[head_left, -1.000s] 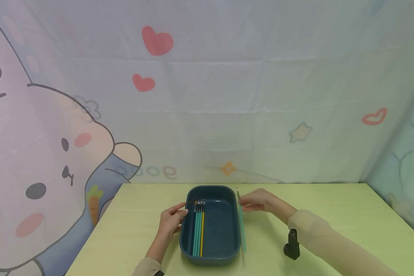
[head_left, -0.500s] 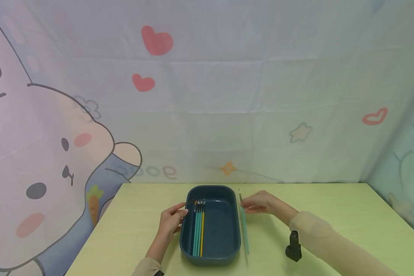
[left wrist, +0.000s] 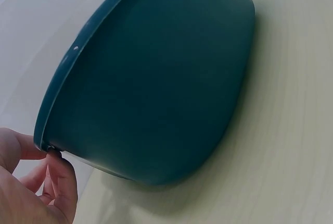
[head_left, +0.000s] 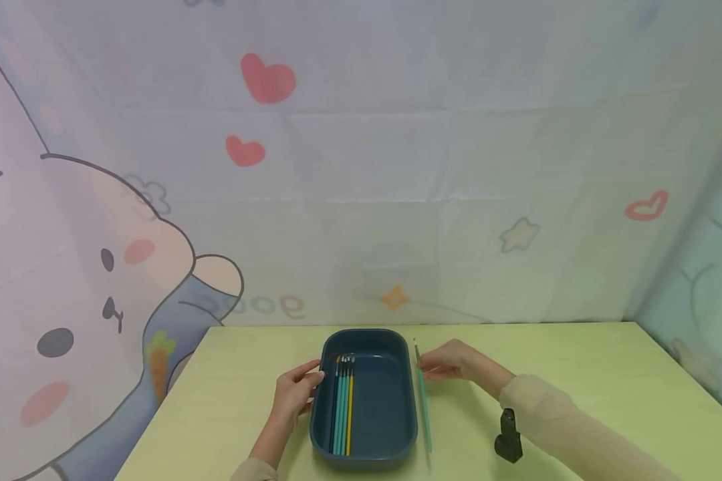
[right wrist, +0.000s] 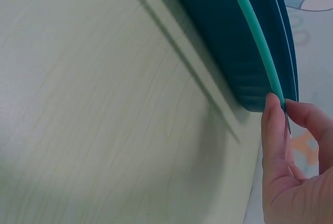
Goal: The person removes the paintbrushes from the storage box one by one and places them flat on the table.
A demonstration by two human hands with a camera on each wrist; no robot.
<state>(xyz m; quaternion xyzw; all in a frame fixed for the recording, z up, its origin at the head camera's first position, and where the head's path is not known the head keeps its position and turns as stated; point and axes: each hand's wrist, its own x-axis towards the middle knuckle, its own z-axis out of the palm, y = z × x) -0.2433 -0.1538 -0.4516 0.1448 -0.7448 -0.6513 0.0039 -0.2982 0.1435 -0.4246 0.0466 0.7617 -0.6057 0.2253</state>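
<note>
A dark blue-green rectangular tray [head_left: 386, 407] stands on the table. My left hand [head_left: 290, 395] holds its left rim, and the left wrist view shows thumb and fingers pinching the edge of the tray wall [left wrist: 156, 83]. Inside, along the left side, several paintbrushes [head_left: 343, 411] lie parallel with bristles pointing away; their handles are dark blue, turquoise and yellow. Just outside the right wall, my right hand [head_left: 450, 361] pinches a turquoise paintbrush [head_left: 424, 409] near its bristle end. In the right wrist view, this brush's handle [right wrist: 255, 28] passes in front of the tray's outer wall, above its shadow.
The pale yellow-green table [head_left: 577, 381] reaches back to a printed cloth [head_left: 361, 234] with hearts and a cartoon rabbit. A small black device [head_left: 508, 437] hangs at the right sleeve.
The paintbrush in my right hand has shifted slightly to the right, away from the tray wall. The head view has tilted a little. My left hand keeps its hold on the tray.
</note>
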